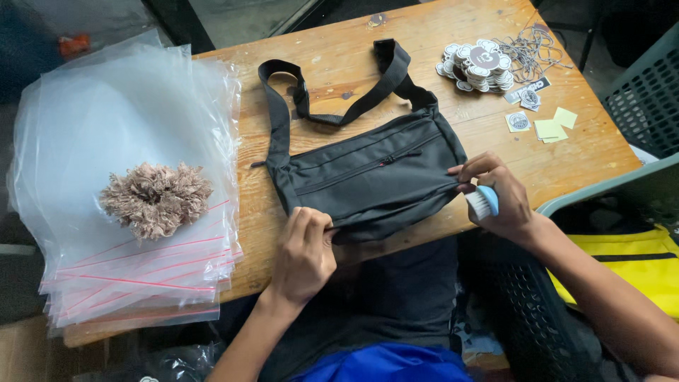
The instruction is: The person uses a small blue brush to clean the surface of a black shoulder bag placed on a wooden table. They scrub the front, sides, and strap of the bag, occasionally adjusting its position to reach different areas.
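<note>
The wooden table (332,56) is small and crowded: a stack of clear zip bags (141,106) hangs over its left edge, and its near edge runs right against the person's lap. Bare wood shows only behind the strap and along the right side, beside a pile of round tags (477,64) with loose strings and a few yellow paper squares (555,124). A grey crate (647,99) stands off the right corner.

The black sling bag (368,173) lies flat in the middle of the table, its lower edge drooping over the near edge, its strap (311,99) looped toward the far side. The left hand (304,255) is closed on the bag's bottom left edge, pinching the fabric. The right hand (498,201) pinches the bag's right end with thumb and forefinger while the remaining fingers hold a small blue brush (483,201), bristles facing the bag.

On top of the zip bags sits a fluffy tan tuft (157,198). To the right, below the table, a dark mesh basket (537,311) holds something yellow (636,265).
</note>
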